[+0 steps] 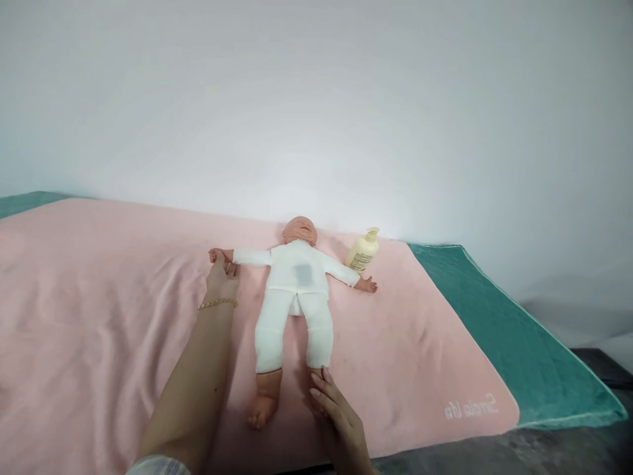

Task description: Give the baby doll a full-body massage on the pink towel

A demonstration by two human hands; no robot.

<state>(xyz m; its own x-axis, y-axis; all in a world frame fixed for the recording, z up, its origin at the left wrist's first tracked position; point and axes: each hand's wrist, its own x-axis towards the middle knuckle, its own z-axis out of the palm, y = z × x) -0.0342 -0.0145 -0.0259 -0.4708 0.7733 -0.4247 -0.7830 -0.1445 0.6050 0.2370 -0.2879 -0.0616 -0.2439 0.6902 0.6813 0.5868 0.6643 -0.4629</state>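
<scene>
A baby doll [297, 277] in white clothes lies on its back on a pink blanket [405, 343], head toward the wall, arms spread and legs toward me. My left hand [223, 277] reaches to the doll's hand at the left, its fingers closed around the doll's wrist. Over the doll's lower leg at the right lies my right hand [339, 415], fingers stretched out and touching the leg near the trouser cuff; it covers that foot. A dark grey patch marks the doll's chest.
Beyond the doll's arm at the right stands a pale yellow pump bottle [363, 252]. A green cloth [534, 356] shows under the blanket at the right. Behind everything rises a white wall [316, 105].
</scene>
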